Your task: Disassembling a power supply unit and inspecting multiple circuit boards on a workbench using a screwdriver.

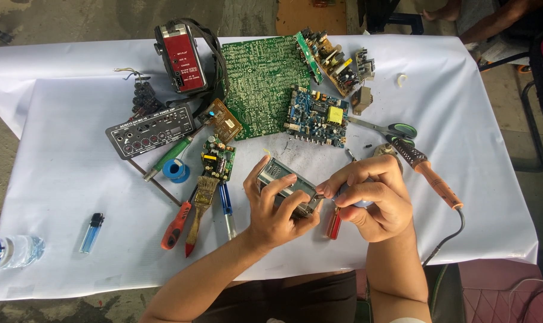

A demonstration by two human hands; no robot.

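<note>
Left hand wraps around a small grey metal module, fingers curled over its top face, thumb at its near edge; module is held just above the white tablecloth, near table centre. Right hand is closed in a pinch at the module's right end, fingertips pressed together on something small; what it is cannot be told. A red-handled screwdriver lies just under the right hand.

Left of the hands: blue-handled screwdriver, worn paintbrush, orange-handled screwdriver. Farther left, near the table edge: blue lighter, and a clear water bottle.

Right of the hands: soldering iron with orange handle, cord running off the near edge.

Mid table: small green circuit board, blue tape roll, green-handled tool, black amplifier faceplate, blue circuit board, green-handled scissors.

Far side: large green circuit board, red portable radio, brown power board.
</note>
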